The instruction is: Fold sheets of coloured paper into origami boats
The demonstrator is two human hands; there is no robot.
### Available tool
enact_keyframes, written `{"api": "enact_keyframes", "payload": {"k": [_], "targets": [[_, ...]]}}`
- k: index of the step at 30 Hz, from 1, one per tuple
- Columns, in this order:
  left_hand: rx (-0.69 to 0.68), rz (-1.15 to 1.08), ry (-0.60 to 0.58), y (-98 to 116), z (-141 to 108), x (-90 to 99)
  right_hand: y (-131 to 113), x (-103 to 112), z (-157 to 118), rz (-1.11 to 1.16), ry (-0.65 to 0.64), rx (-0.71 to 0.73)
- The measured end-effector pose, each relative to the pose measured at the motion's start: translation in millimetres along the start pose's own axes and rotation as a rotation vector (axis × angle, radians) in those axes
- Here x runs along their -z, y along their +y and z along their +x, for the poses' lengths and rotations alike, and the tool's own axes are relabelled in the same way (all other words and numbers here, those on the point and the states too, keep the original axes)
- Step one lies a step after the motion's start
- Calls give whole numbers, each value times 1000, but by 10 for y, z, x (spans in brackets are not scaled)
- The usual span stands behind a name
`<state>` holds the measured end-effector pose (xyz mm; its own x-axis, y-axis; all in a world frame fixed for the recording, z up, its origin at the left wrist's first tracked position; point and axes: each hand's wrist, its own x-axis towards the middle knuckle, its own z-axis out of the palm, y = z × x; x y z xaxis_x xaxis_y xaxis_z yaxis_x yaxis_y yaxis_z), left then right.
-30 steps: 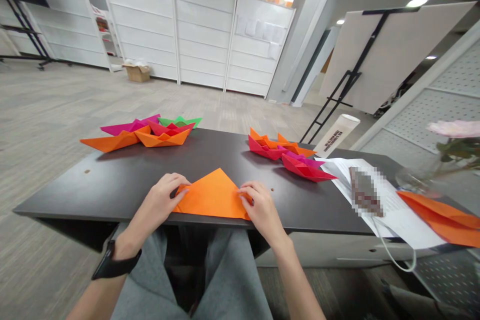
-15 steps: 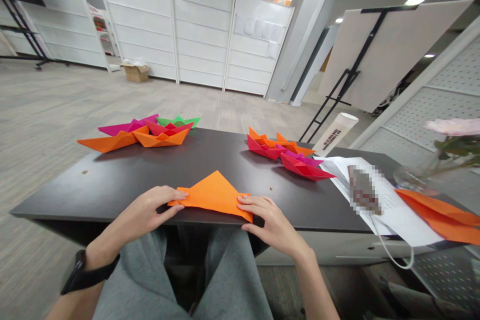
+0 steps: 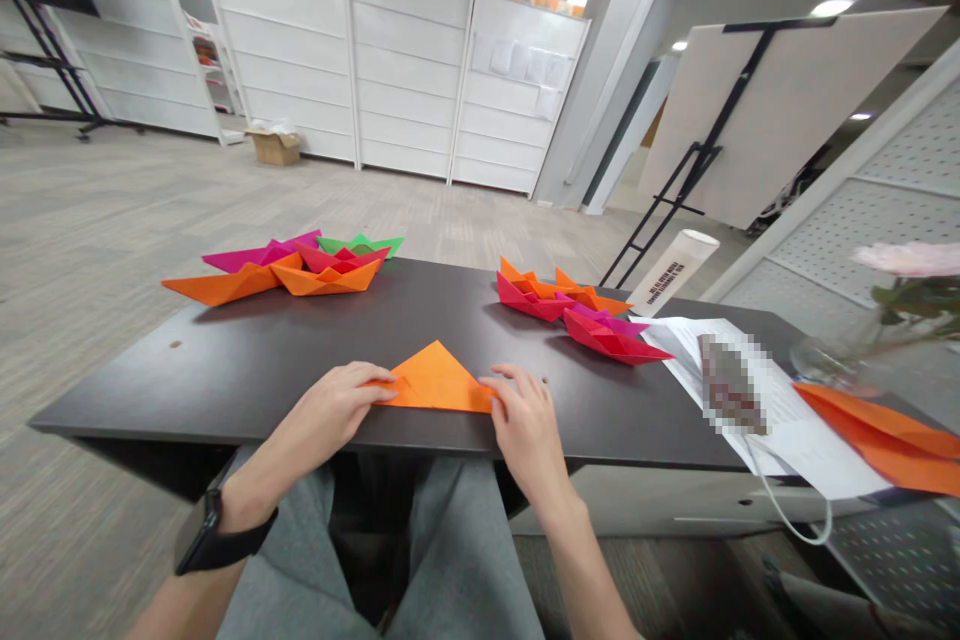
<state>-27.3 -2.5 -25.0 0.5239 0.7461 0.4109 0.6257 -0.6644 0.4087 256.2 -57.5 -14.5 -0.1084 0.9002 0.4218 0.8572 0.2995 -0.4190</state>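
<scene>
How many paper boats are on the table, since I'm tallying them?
9 on the table: at left, magenta, two orange, red and green boats; at right, orange, two red and magenta boats. Overlaps may hide more.

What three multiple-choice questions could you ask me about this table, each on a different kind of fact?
1. Where is the orange paper triangle?
A) On the dark table, between the left hand and right hand
B) On the floor
C) On the papers

2. What colour is the watch on the left wrist?
A) White
B) Black
C) Yellow

3. How does the triangle lie?
A) Crumpled into a ball
B) Held up in the air
C) Flat on the table

Answers:
1. A, because the triangle sits on the tabletop with a hand at each side.
2. B, because the strap and case show dark against the wrist.
3. C, because its smooth folded shape rests on the tabletop.
</scene>
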Motion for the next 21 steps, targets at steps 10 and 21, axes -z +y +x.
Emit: {"api": "enact_keyframes", "payload": {"k": [10,21], "targets": [[101,61,20,14,-36,-29,-33,94,-198,8,-185,92],[180,-115,-65,-3,355,56,44,114,-38,53,-83,-13]]}}
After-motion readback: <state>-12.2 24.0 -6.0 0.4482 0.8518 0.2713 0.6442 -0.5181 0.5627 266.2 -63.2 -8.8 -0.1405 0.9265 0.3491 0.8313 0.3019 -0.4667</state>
